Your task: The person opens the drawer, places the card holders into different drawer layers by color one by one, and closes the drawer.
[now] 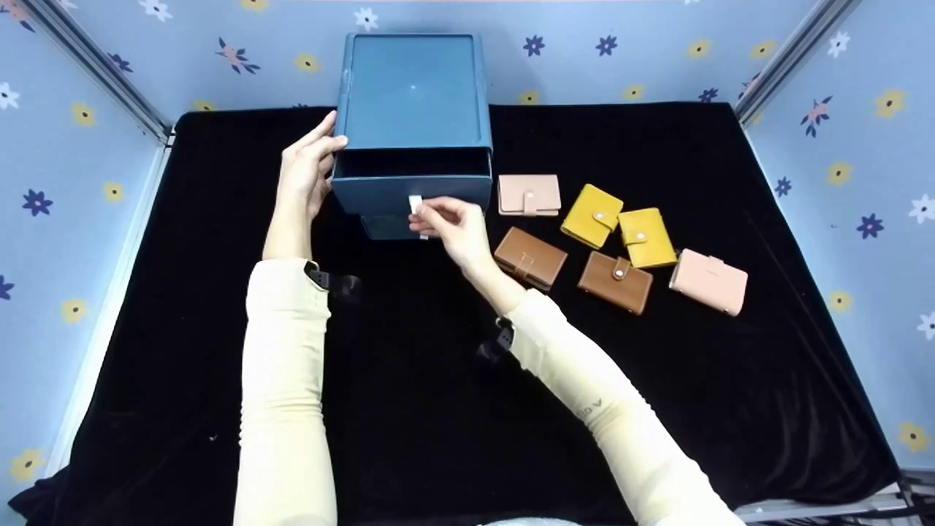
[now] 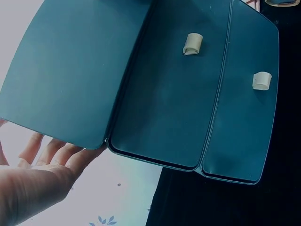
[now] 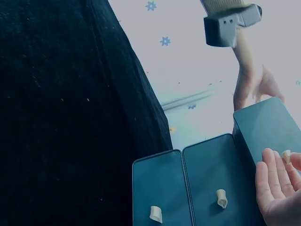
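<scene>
A blue drawer cabinet [image 1: 416, 91] stands at the back of the black cloth, its top drawer [image 1: 371, 194] pulled partway out. Between thumb and fingers, my right hand [image 1: 462, 232] pinches the white pull tab [image 1: 416, 201] on that drawer's front. My left hand [image 1: 301, 166] rests against the cabinet's left side, fingers extended and thumb near the top front corner. Below the open drawer, the left wrist view shows the middle drawer [image 2: 160, 103] and bottom drawer [image 2: 240, 127] closed, each with a pale tab. The drawer's inside looks dark from above.
Right of the cabinet lie several small snap wallets: a pink one [image 1: 529, 191], two yellow ones [image 1: 590, 215], two brown ones [image 1: 530, 256] and another pink one [image 1: 708, 281]. Flowered blue panels [image 1: 599, 51] border the black cloth [image 1: 409, 409] at the back and sides.
</scene>
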A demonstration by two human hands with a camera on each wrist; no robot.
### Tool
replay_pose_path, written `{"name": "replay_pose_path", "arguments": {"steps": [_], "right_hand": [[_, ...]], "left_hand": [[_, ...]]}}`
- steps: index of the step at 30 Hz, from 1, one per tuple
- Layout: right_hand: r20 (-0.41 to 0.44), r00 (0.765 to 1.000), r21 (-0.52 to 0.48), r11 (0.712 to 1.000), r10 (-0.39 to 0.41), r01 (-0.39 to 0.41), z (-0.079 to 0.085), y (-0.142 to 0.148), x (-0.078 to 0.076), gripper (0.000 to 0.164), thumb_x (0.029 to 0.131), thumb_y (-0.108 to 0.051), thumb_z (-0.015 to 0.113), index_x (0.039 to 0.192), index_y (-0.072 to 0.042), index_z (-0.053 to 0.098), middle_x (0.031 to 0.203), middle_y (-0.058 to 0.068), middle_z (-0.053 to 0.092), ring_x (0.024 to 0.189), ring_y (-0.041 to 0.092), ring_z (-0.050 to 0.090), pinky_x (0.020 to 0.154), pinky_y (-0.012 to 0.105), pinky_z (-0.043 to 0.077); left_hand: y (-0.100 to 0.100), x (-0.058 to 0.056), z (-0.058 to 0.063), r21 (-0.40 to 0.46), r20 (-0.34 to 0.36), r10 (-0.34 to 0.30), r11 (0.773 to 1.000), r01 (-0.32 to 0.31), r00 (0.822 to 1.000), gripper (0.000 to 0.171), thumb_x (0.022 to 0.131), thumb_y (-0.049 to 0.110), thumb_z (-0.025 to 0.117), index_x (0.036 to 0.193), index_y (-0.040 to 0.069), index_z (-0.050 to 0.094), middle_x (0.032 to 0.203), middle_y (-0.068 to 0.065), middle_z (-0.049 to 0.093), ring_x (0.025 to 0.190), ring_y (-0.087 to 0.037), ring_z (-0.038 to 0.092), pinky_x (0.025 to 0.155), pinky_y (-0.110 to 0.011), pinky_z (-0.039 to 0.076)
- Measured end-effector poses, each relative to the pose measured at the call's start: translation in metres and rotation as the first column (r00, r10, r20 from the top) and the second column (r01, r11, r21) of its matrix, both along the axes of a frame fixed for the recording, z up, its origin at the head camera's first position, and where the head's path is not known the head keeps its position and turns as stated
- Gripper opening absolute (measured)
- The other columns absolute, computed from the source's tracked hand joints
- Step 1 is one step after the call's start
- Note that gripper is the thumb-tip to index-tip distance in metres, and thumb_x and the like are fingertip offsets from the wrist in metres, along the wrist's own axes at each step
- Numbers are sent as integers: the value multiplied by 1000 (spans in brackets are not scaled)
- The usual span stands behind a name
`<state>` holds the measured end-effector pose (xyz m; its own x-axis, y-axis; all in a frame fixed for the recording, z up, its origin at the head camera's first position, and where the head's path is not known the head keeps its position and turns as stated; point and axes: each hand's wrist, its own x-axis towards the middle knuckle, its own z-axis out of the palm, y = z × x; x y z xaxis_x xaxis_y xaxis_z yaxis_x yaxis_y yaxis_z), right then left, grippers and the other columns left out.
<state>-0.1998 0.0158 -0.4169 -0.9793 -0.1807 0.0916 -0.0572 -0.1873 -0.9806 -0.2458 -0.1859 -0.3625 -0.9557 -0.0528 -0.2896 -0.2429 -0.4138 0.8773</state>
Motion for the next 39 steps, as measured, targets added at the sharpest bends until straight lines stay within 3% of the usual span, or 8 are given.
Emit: {"name": "replay_pose_path", "arguments": {"steps": [11, 14, 18, 21, 25, 34, 39], "right_hand": [[-135, 991, 3, 1000, 10, -10, -7, 4, 31, 17, 84, 2, 57, 90, 18, 60, 78, 25, 63, 67, 30, 64, 68, 46, 48], [-155, 988, 12, 1000, 14, -12, -8, 5, 38, 17, 83, 1, 58, 89, 17, 61, 78, 24, 63, 67, 29, 64, 68, 44, 48], [-176, 984, 17, 1000, 28, -25, -8, 8, 48, 16, 83, 2, 58, 90, 17, 61, 79, 27, 62, 70, 37, 62, 67, 42, 49], [-188, 982, 22, 999, 34, -30, 0, 10, 59, 14, 82, 8, 56, 89, 20, 59, 79, 29, 61, 70, 45, 59, 67, 43, 49], [-210, 977, 54, 998, 36, -25, 11, 12, 70, 13, 81, 11, 55, 87, 22, 58, 79, 30, 61, 70, 45, 59, 67, 43, 48], [-221, 974, 100, 995, 53, -32, 8, 15, 74, 14, 82, 7, 57, 89, 19, 60, 81, 29, 62, 70, 37, 62, 67, 33, 50], [-225, 970, 126, 990, 87, -60, 6, 20, 75, 15, 83, 6, 56, 92, 18, 59, 83, 28, 62, 73, 36, 62, 69, 35, 49]], "left_hand": [[-2, -1, -1, 19, 7, -23, 1000, 23, 1000, 60, 76, 8, 67, 131, 22, 46, 136, 7, 38, 121, -12, 38, 95, -37, 32], [-2, -1, 0, 18, 8, -28, 999, 28, 1000, 61, 77, 8, 67, 131, 22, 45, 136, 7, 37, 120, -12, 39, 95, -38, 31], [-2, -1, 0, 27, 9, -29, 999, 28, 1000, 61, 76, 8, 67, 132, 21, 45, 137, 7, 37, 121, -13, 39, 95, -38, 31], [-3, -1, 0, 32, 9, -28, 999, 28, 1000, 62, 76, 8, 68, 132, 21, 45, 137, 6, 37, 122, -13, 37, 95, -38, 31], [-4, -1, 0, 28, 6, -31, 999, 30, 1000, 62, 76, 8, 68, 132, 21, 45, 137, 7, 36, 123, -13, 35, 96, -38, 30], [-5, 0, -1, 20, 1, -36, 999, 36, 999, 61, 77, 9, 67, 132, 22, 45, 139, 8, 33, 125, -13, 31, 96, -37, 30], [-4, 0, -1, 15, 4, -41, 999, 41, 999, 61, 77, 10, 67, 132, 23, 44, 139, 8, 33, 126, -12, 30, 96, -37, 30]]}}
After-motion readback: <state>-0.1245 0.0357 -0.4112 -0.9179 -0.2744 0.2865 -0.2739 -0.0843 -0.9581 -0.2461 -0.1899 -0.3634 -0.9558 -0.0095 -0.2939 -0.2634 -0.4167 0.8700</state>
